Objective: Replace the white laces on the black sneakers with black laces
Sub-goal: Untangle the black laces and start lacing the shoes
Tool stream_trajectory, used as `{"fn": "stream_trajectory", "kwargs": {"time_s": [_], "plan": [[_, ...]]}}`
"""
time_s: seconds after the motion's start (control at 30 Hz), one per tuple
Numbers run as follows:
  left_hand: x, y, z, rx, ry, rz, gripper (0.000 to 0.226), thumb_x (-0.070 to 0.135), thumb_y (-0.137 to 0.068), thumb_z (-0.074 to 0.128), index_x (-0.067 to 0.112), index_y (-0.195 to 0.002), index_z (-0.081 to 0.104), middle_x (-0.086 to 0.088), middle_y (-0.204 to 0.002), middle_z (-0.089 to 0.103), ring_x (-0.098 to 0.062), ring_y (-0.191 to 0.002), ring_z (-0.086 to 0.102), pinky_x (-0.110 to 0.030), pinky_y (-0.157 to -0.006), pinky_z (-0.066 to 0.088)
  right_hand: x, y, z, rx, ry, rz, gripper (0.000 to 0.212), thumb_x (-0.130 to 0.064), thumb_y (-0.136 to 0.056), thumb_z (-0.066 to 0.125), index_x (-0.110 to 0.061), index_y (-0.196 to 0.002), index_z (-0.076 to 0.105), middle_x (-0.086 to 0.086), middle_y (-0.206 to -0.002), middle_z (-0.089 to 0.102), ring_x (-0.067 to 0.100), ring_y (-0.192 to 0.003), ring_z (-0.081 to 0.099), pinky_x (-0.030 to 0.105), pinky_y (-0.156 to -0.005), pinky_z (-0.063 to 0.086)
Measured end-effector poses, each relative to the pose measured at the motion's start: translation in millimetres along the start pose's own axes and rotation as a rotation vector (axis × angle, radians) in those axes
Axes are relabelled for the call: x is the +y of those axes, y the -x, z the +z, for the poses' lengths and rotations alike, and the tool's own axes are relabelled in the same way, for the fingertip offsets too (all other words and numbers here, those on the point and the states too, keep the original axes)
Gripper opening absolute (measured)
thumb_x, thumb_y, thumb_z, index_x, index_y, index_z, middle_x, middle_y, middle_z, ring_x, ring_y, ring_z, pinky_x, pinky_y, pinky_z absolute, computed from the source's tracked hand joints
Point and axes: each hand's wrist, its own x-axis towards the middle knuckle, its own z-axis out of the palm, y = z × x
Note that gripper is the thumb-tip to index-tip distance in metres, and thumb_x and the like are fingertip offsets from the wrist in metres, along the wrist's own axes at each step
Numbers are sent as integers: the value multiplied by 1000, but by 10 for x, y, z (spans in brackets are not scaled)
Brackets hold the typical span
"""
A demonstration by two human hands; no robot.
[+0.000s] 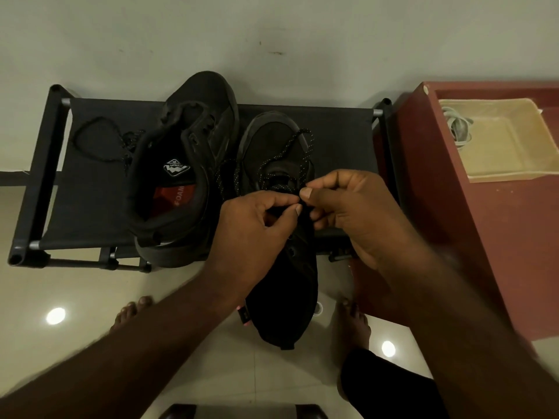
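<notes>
At frame centre our left hand [257, 228] and right hand [351, 213] pinch the black lace [286, 149] (fingertips [306, 194] clamped on it), probably steadying it to thread the sneaker [281, 297].

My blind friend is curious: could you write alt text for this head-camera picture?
A left hand and a right hand pinch a speckled black lace above a black sneaker. Beside it, a second sneaker without laces and a loose lace lie on a black rack.
</notes>
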Motion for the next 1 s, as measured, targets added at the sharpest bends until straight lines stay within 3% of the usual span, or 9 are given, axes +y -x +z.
{"fn": "stream_trajectory", "kwargs": {"time_s": [0.2,0.37,0.47,0.57,0.67,0.83,0.93,1.0], "plan": [[35,-62,-16,-14,111,-114,21,12,-94,62,22,-111,71,13,-97,72,3,-94,67,-21,-86,56,22,-13,-7,26,62,19,10,-13,-94,66,-10,-88,73,1,-75,70,10,-63,62,23,-58,51],[54,-95,-34,-56,215,-181,29,8,-97,56,22,-119,68,2,-98,75,-19,-95,71,-43,-87,58,22,19,52,89,99,-39,17,-33,-92,70,-15,-92,71,1,-79,70,9,-64,64,23,-60,53],[40,-111,-30,-74,297,-192,42,1,-96,53,19,-134,54,-2,-110,71,-11,-102,69,-31,-91,56,47,30,155,128,210,-100,19,-36,-87,75,-20,-96,68,0,-81,70,5,-66,65,17,-59,52],[20,-113,-27,-90,309,-172,44,-3,-96,51,22,-132,53,-4,-110,70,-13,-103,68,-27,-87,56,65,3,184,162,298,-107,16,-28,-85,77,-19,-92,66,-2,-77,68,3,-62,63,16,-53,48],[16,-94,-12,-85,221,-105,41,-3,-95,50,21,-127,62,2,-113,70,-5,-106,66,-20,-90,53,55,9,156,165,286,-111,8,-21,-85,75,-16,-84,69,1,-70,70,7,-60,65,22,-55,51],[19,-87,12,-56,104,-57,40,3,-96,51,22,-129,63,11,-119,67,7,-108,61,-11,-91,48,44,25,102,132,284,-126,17,-17,-89,72,-7,-75,70,10,-68,70,27,-68,70,48,-66,61],[23,-87,19,-51,97,-62,40,4,-96,51,22,-130,63,14,-114,68,5,-101,64,-14,-86,52,30,24,68,98,307,-146,16,-16,-90,70,-6,-77,71,9,-69,70,24,-66,70,42,-64,61],[27,-85,21,-50,89,-61,40,5,-96,52,23,-130,62,18,-109,68,4,-96,66,-13,-81,53,19,28,38,83,343,-171,15,-16,-90,70,-9,-78,72,3,-67,70,12,-60,68,28,-58,58]]}}
